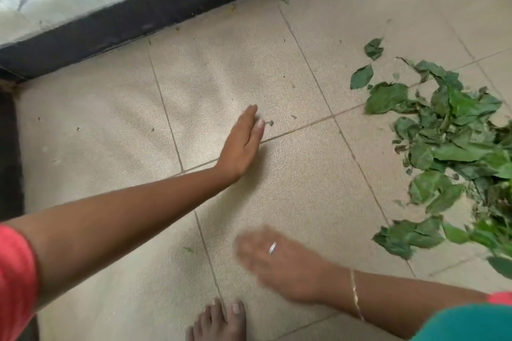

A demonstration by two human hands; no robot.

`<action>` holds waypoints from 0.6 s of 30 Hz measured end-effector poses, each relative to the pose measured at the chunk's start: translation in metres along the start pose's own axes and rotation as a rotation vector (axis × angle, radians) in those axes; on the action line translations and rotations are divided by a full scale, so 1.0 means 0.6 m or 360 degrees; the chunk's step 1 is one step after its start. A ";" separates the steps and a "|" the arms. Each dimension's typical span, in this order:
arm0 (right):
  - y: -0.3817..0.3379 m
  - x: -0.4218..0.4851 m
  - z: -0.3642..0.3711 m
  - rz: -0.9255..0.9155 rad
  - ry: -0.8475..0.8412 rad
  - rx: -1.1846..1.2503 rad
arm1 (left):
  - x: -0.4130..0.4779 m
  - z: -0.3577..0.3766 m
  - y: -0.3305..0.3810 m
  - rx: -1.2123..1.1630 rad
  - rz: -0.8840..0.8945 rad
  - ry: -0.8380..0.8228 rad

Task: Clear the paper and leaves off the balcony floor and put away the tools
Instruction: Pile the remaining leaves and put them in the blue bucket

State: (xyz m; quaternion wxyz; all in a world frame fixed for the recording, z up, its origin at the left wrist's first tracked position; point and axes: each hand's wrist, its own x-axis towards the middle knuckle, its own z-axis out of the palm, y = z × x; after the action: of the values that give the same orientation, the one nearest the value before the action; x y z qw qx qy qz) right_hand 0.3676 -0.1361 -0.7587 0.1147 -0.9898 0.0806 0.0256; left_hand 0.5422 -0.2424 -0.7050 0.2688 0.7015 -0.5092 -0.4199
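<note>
The leaves (448, 147) lie heaped on the tiled floor (291, 188) at three o'clock, with a few strays toward one o'clock of the pile. At the centre, well apart from the heap, the left hand (241, 144) rests flat on the tile, fingers straight, its fingertips (260, 123) just beside a small leaf scrap (270, 122). Toward six o'clock the right hand (274, 260), blurred, is spread flat and holds nothing. A bare foot (219, 321) shows at the bottom edge.
</note>
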 end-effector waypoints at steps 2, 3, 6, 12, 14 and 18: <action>-0.025 0.005 0.001 -0.0403 -0.0226 -0.0114 | -0.009 0.001 -0.019 0.0094 0.0013 -0.0044; -0.018 0.004 0.001 -0.0436 -0.0288 -0.0165 | -0.013 0.003 -0.028 0.0221 0.0063 -0.0085; 0.031 0.001 -0.001 -0.0003 -0.0269 -0.0035 | -0.016 0.011 -0.052 0.0589 0.0160 -0.0208; 0.212 -0.039 -0.069 0.1453 -0.0020 0.0100 | 0.002 0.027 -0.020 0.0567 0.0192 -0.0198; 0.223 0.002 -0.077 0.1197 -0.0058 0.0097 | 0.016 0.030 -0.004 0.0572 0.0166 -0.0216; 0.255 0.033 -0.077 0.0944 -0.0065 0.0032 | 0.044 0.046 0.005 0.0871 0.0137 -0.0411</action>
State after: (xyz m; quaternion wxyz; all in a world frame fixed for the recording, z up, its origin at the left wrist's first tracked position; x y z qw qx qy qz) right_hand 0.3634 -0.2968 -0.7492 0.1134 -0.9212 0.3641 0.0772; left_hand 0.5205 -0.2669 -0.7247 0.0204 0.6664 -0.6627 -0.3412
